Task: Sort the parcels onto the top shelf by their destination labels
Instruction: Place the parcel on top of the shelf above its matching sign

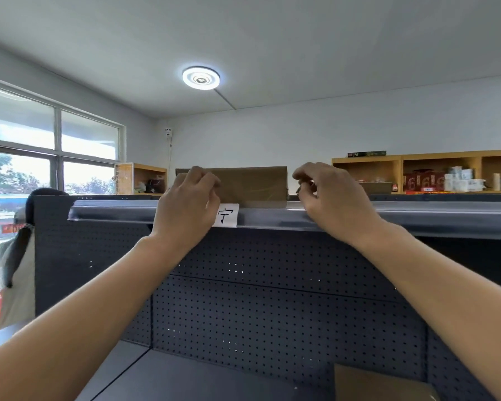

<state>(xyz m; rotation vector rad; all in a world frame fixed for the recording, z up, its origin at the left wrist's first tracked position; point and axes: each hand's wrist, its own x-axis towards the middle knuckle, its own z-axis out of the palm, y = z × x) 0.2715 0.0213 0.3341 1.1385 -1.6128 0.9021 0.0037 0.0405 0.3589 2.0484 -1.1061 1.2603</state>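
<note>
A brown cardboard parcel (252, 183) stands on the top shelf (359, 217) of a dark metal rack. My left hand (190, 204) is raised at the parcel's left end, fingers curled against it. My right hand (327, 192) is just right of the parcel's right edge, fingers curled; whether it touches the box is unclear. A white label with a handwritten character (227, 215) is stuck on the shelf's front rail below the parcel, partly covered by my left hand. Another brown parcel (382, 383) lies on the lower shelf at the bottom right.
The rack has a black perforated back panel (272, 299). Behind it stand wooden cabinets (440, 160) holding boxes and jars, and a smaller one (145, 178) on the left. Windows fill the left wall. A grey bag (15, 256) hangs at the rack's left side.
</note>
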